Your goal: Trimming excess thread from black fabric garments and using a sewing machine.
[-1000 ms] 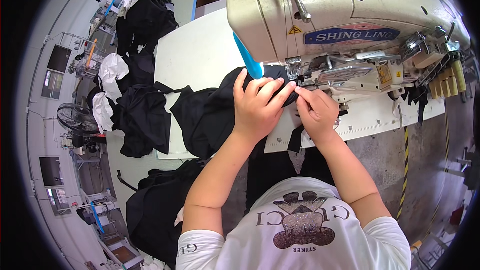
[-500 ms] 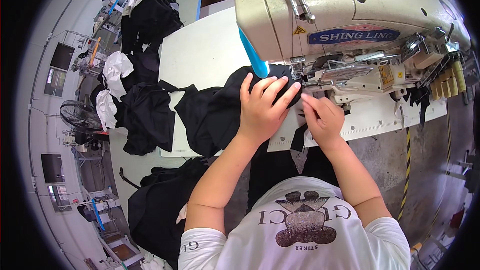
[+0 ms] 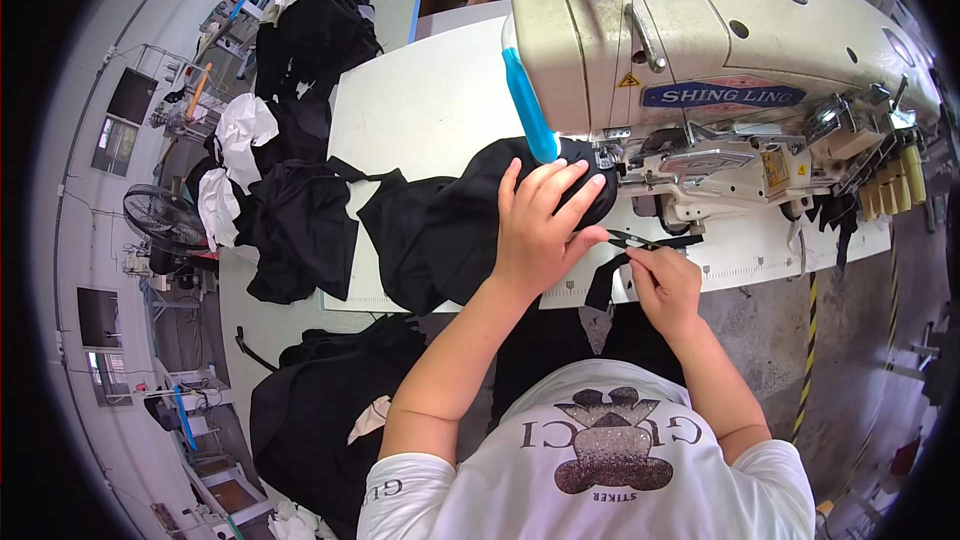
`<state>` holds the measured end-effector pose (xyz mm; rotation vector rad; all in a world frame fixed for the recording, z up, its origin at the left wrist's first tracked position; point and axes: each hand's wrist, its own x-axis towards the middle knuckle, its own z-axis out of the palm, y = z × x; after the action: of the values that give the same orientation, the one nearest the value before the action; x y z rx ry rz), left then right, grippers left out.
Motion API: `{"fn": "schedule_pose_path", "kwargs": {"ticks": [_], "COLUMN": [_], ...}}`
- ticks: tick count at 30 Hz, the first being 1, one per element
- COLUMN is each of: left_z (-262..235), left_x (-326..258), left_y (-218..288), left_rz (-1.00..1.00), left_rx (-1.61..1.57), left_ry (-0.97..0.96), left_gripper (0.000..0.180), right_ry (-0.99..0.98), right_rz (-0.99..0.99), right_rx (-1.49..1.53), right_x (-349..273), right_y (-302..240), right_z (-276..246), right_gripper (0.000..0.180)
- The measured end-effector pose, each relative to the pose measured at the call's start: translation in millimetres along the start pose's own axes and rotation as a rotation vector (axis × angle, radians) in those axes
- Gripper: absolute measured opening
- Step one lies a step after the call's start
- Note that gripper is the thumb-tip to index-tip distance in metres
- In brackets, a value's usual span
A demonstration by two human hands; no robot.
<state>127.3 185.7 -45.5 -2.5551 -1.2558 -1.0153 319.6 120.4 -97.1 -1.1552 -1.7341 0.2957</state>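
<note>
Looks like an edge-handling step at the industrial sewing machine [image 3: 700, 25]: pressing black fabric piece [image 3: 455, 225] flat with left hand [image 3: 540, 230], fingers spread, not clenched on anything. Find that fabric under and left of the left palm, on the white table [image 3: 415, 90], rounded edge close by the presser foot [image 3: 608, 156]. Curling right hand [image 3: 668, 285] at a slim dark tool [image 3: 642, 241], maybe snips or tweezers, near left thumb; can't tell whether pinched or just touched. For next move, probably: secure tool, steady cloth with left, mind the edge. Writing: spot white lettering on blue badge [image 3: 720, 96], above and right of left hand; yellow warning triangle [image 3: 628, 81] left of badge. Note dark lettering, upside down, around figure print [image 3: 612, 440] on white T-shirt [image 3: 480, 465], below both hands.
</note>
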Motion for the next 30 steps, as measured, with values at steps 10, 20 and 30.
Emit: {"fn": "schedule_pose_path", "kwargs": {"ticks": [10, 20, 30], "left_z": [15, 2, 24], "left_x": [47, 44, 50], "left_y": [-28, 20, 31], "left_rz": [-0.480, -0.509, -0.512], "left_rx": [-0.408, -0.211, -0.115], "left_ry": [0.220, 0.205, 0.431], "left_gripper": [0.013, 0.024, 0.019], "right_ry": [0.061, -0.075, -0.036], "right_rz": [-0.076, 0.767, 0.727], "right_rx": [0.044, 0.728, 0.740], "right_x": [29, 89, 82], "right_y": [-29, -47, -51], "right_z": [-10, -11, -11], "right_gripper": [0.020, 0.043, 0.027]}}
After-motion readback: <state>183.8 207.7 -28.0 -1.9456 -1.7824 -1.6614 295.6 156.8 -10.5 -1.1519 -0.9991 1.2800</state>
